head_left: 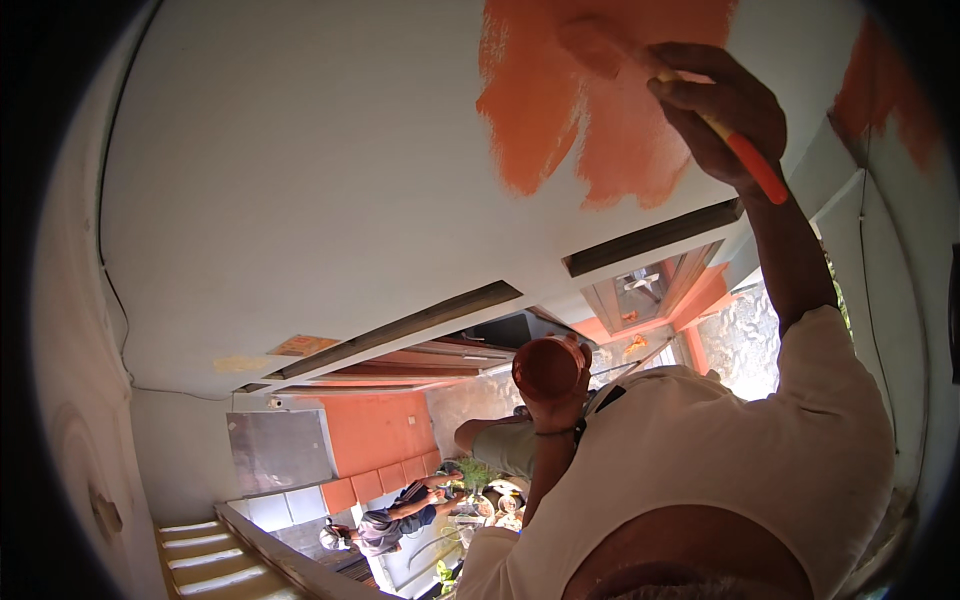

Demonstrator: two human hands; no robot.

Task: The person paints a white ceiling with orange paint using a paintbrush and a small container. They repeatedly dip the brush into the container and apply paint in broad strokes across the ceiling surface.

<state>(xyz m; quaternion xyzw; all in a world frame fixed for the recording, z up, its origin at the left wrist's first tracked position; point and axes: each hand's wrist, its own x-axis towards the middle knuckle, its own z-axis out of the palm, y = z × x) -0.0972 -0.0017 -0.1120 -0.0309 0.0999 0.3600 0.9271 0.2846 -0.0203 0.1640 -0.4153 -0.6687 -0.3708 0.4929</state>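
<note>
My right hand (728,112) is raised high, its fingers closed around a paintbrush (752,162) with a pale handle that ends in red. The blurred bristle end lies against a patch of orange paint (640,140) on the white wall (330,180). Ragged strokes mark that patch's lower edge. Lower down, in front of my body, my left hand (562,405) is wrapped round a small round paint pot (547,368). Orange-brown colour shows inside the pot, and its open top faces up. A dark band circles my left wrist.
Dark wooden frames (400,325) are set in the wall below the paint. Another person (390,525) is at the lower left beside green potted plants (478,475). Pale steps (215,560) fill the bottom left corner. A thin cable (103,200) runs along the left wall.
</note>
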